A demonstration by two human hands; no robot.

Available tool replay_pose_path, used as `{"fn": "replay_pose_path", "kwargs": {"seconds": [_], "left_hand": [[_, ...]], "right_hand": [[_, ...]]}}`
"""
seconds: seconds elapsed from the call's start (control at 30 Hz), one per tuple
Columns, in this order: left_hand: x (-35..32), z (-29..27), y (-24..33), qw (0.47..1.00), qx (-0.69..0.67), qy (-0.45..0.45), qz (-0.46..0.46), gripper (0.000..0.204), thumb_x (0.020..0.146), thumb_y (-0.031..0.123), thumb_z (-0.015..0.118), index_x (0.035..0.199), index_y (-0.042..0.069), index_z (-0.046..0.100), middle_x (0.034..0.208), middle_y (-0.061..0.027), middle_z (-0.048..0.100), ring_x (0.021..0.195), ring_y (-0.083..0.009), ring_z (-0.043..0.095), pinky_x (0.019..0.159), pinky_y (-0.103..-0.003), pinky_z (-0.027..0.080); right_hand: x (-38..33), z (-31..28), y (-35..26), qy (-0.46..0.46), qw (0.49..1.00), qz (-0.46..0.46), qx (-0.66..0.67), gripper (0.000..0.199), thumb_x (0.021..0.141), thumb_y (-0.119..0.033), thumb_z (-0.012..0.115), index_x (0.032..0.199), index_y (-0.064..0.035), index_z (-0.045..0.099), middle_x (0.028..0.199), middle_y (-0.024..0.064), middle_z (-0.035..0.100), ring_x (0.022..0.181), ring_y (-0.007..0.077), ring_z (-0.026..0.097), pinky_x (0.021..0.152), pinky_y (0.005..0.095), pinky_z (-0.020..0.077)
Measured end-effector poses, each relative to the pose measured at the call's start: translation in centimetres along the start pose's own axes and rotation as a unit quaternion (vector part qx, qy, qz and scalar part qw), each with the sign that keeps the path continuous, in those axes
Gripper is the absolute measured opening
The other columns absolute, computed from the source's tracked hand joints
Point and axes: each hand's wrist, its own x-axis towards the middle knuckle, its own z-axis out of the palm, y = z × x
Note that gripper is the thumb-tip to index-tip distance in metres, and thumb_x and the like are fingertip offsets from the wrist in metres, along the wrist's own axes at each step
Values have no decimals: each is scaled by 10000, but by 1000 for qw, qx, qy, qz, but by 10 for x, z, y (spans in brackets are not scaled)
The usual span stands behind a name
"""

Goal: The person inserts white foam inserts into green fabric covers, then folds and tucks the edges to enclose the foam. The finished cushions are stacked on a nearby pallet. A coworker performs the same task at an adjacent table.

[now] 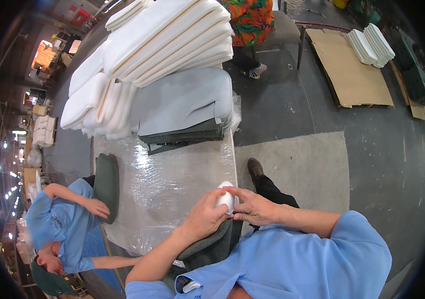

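Note:
Near the front right corner of the table, my left hand [206, 214] and my right hand [256, 207] close around a small white padded piece [226, 200] from either side. Fingertips of both hands press on its top and edges. Its lower end runs down toward a dark green fabric piece [211, 245], which lies against my body beneath my left wrist. Whether the white piece sits inside the green fabric is hidden by my hands.
Plastic film covers the table [167, 199]. On its far part stand white padding stacks [167, 45] and grey and dark green fabric panels [182, 99]. At left a co-worker touches a dark green cushion [106, 187]. Cardboard [347, 74] with white pads lies on the floor.

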Motion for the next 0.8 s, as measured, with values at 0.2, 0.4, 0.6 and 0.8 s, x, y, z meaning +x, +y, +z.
{"fn": "replay_pose_path", "kwargs": {"seconds": [0.2, 0.4, 0.6, 0.8], "left_hand": [[13, 8, -27, 989, -109, 13, -102, 174, 976, 155, 726, 966, -6, 661, 1084, -170, 602, 961, -356, 634, 844, -432, 534], [22, 35, -75, 959, -210, 12, -192, 220, 1018, 212, 691, 982, -6, 697, 996, -136, 608, 899, -303, 616, 794, -377, 505], [23, 71, -114, 881, -390, 16, -269, 290, 1052, 264, 661, 1025, -15, 731, 1008, -104, 611, 1016, -226, 586, 886, -338, 474], [22, 110, -150, 846, -391, -86, -353, 328, 1065, 293, 621, 1025, -5, 752, 988, -119, 608, 1016, -235, 577, 900, -354, 472]], "right_hand": [[26, -11, 14, 41, 989, 118, 77, 257, 1018, -233, 685, 1100, 2, 750, 1365, 158, 663, 1177, 358, 669, 975, 426, 562], [44, -5, 48, 67, 928, 258, 259, 216, 1050, -174, 651, 1066, 17, 751, 1183, 82, 679, 1043, 178, 647, 907, 321, 521], [48, 18, 77, 127, 857, 303, 396, 271, 1073, -223, 647, 948, 6, 722, 1071, 13, 588, 1001, 139, 531, 912, 294, 446], [33, 52, 130, 59, 853, 371, 362, 332, 1096, -292, 618, 965, -3, 716, 999, 4, 553, 950, 133, 519, 865, 302, 441]]}}
